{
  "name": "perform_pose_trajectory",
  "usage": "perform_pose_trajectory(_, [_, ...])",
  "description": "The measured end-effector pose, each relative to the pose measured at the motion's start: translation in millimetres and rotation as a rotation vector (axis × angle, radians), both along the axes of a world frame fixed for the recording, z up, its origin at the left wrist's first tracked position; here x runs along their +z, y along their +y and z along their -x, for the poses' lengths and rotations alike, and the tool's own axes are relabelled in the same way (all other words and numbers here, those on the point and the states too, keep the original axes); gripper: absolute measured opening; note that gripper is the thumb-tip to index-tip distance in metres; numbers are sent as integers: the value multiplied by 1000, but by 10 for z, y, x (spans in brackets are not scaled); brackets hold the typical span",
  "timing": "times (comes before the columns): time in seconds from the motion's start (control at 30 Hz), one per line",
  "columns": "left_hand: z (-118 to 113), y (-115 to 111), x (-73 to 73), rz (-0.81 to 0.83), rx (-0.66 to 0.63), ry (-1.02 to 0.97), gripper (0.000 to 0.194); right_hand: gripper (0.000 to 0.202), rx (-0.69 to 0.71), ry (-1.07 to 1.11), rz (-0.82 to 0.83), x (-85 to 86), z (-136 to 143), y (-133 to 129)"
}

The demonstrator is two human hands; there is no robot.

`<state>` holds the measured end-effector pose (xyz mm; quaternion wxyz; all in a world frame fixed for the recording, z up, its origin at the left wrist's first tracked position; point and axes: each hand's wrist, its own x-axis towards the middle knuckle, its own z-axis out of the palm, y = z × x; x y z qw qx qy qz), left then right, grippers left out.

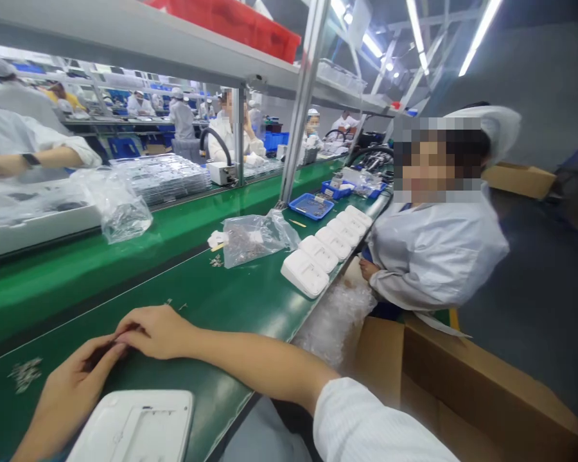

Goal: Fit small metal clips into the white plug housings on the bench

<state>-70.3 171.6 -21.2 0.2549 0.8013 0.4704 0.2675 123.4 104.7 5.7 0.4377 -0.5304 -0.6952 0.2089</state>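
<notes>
Our left hand (74, 383) and right hand (160, 330) meet, fingers narrowed; we cannot tell what they hold. The near case (137, 427) lies on the bench (250, 301) beside them, probably light, stiff, slippery: we'd grip opposite edges

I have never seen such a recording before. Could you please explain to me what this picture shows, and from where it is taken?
There is no machine arm here: a person works with bare hands, and a head-worn camera looks forward and down. The left hand and right hand meet at the fingertips over the green work surface; whether they pinch something small is hidden. A white plastic housing lies close by, and a pile of small metal pieces is beyond the left hand. Farther along are a clear plastic bag of small parts, a blue tray and a row of white housings. A co-worker is at the right.
</notes>
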Motion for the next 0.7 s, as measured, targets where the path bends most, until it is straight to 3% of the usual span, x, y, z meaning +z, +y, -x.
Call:
perform_pose_trajectory(0.1, [-48,-144,153,71,13,-120,45,7,39,48,-67,-70,31,14])
perform_pose_trajectory(0.2, [-99,-243,215,151,-19,-230,40,2,5,168,-72,-80,31,-31])
perform_pose_trajectory(0.3, [-126,-305,211,169,-1,-401,35,5,10,322,26,-97,-1,-61])
perform_pose_trajectory(0.47, [-132,-353,185,190,-7,-514,25,11,110,405,115,-178,-4,-44])
perform_pose_trajectory(0.6, [-132,-363,150,268,-64,-626,26,12,132,425,123,-178,4,-54])
perform_pose_trajectory(0.7, [-126,-364,122,210,-49,-612,25,11,117,409,102,-142,-6,-74])
